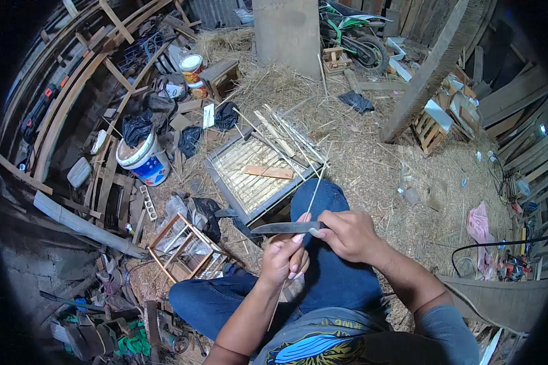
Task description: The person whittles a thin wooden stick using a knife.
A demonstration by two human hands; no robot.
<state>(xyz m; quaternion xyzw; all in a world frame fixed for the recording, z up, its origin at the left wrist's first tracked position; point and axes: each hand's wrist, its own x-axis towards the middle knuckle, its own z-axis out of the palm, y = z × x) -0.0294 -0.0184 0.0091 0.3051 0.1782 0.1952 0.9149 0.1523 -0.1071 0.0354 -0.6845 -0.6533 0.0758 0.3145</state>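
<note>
Two grips: right grip (351,236) clasps knife (280,228); left grip (282,260) pinches thin strip (313,198) crossing knife, over jeans (338,286).
Shed floor (365,167): straw-strewn.
Bench (246,198): sticks (279,135), board (269,172) on top.
White bucket (146,164): black bag (137,128) at mouth.

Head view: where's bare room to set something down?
Two patches: near-left part of the low table, between wooden slat and dark rim; mostly open, straw-strewn floor between raised knee and pink cloth. Crowded: table's far-right side, under sticks; left floor, with white bucket and wooden frame; over the knee, where left hand, knife and right hand meet.
</note>
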